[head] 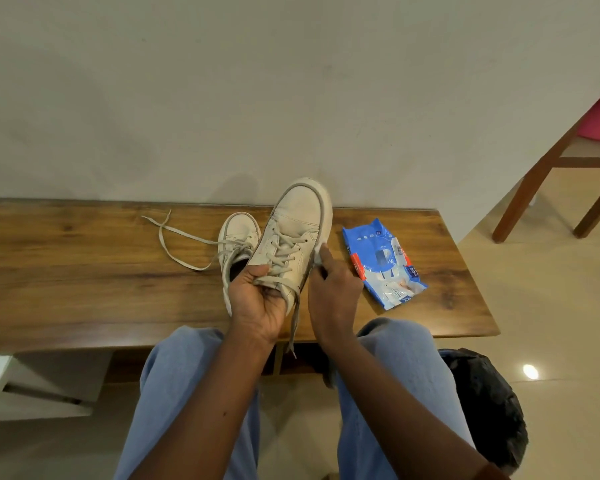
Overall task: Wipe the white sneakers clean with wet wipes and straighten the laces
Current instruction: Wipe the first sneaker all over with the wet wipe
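Observation:
My left hand (pixel 257 303) grips the heel end of a white sneaker (pixel 297 230), holding it tilted with its toe pointing away above the wooden bench (pixel 84 271). My right hand (pixel 331 292) pinches a white wet wipe (pixel 317 252) and presses it against the sneaker's right side near the sole. One lace end hangs down past the bench edge. The second white sneaker (pixel 238 237) lies on the bench just left of the held one, its loose laces (pixel 177 240) spread out to the left.
A blue pack of wet wipes (pixel 383 265) lies on the bench to the right of my hands. A wooden chair (pixel 551 174) stands at the far right, a black bag (pixel 489 407) on the floor by my right knee. A wall runs behind the bench.

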